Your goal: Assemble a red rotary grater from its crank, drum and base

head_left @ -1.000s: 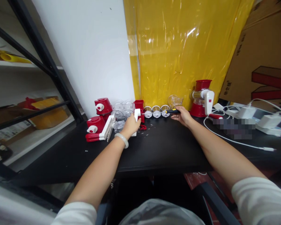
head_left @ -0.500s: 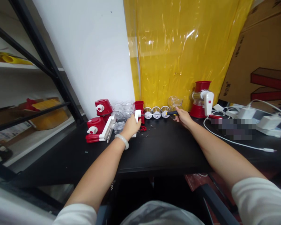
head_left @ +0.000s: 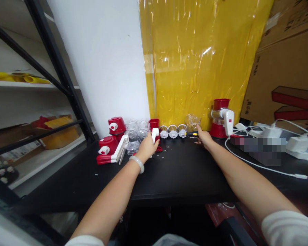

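My left hand [head_left: 148, 147], with a pale bangle at the wrist, is closed around a white crank handle [head_left: 155, 134] in front of a red hopper part [head_left: 154, 123]. A screwdriver [head_left: 191, 134] with a yellow and black handle lies level, its thin shaft reaching left to the white handle. My right hand [head_left: 204, 137] is at the screwdriver's handle end, beside a clear plastic part [head_left: 192, 121]; whether its fingers grip the handle is unclear. Three metal drums with white rims [head_left: 172, 132] stand between the hands. A small red piece [head_left: 159, 149] lies near my left hand.
Red housings [head_left: 109, 145], white handles and clear cups [head_left: 137, 128] stand at the left of the black table [head_left: 174, 177]. An assembled red grinder [head_left: 221, 119] stands at the right, near white cables and plugs [head_left: 273, 133]. Small white bits lie mid-table.
The view has tilted up, so the tabletop things appear lower. My right hand has shifted slightly right along the screwdriver's handle, with its fingers less wrapped. My left hand keeps the white handle.
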`<state>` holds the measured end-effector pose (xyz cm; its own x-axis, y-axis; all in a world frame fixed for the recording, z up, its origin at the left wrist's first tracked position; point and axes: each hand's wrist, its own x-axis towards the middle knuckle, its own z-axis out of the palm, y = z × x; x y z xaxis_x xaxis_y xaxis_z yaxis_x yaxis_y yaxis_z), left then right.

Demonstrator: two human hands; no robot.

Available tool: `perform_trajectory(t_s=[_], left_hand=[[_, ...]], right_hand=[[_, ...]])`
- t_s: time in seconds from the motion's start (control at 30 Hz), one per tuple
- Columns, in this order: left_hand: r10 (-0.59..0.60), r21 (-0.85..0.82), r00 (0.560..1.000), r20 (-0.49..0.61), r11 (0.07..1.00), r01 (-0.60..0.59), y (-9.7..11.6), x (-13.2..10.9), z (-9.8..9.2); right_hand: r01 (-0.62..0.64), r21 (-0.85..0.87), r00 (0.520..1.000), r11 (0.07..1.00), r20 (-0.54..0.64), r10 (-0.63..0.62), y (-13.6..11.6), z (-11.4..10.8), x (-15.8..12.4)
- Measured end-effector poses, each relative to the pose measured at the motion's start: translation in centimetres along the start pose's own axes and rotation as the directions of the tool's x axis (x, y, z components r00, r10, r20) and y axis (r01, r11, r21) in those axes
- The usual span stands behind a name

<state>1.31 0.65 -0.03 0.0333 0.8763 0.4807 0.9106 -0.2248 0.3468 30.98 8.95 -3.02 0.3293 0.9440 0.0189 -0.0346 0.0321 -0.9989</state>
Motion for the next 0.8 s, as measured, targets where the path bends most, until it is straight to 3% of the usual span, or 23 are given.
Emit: perform_trajectory(t_s=[0.17,0.27,0.37,0.67,0.8], left_hand=[[0.005,-0.031,1.000,0.019,0.999,-0.005,-0.1,0.1,0.1],[-0.012,-0.047,0.999,0.031,0.999,0.014,-0.3,0.2,0.3],[-0.010,-0.056,0.999,0.031,0.998,0.012,-0.6,0.3,0.5],[-0.002,-0.052,1.000,0.012,0.999,0.003,-0.5,0.4,0.4],[-0.002,-0.060,1.000,0.007,0.998,0.002,-0.5,0.4,0.2]], right_hand=[[-0.058,0.151,0.997,0.987,0.063,0.049,-0.3,0.3,-0.1],[-0.044,0.336,0.987,0.941,0.163,-0.012,-0.6,0.4,-0.4],[-0.034,0.402,0.979,0.915,0.199,-0.051,-0.9,0.4,-0.5],[0.004,0.324,0.976,0.946,0.204,-0.073,-0.1,0.4,-0.3],[0.166,0.170,0.968,0.971,0.157,-0.193,0.8,0.3,0.4]])
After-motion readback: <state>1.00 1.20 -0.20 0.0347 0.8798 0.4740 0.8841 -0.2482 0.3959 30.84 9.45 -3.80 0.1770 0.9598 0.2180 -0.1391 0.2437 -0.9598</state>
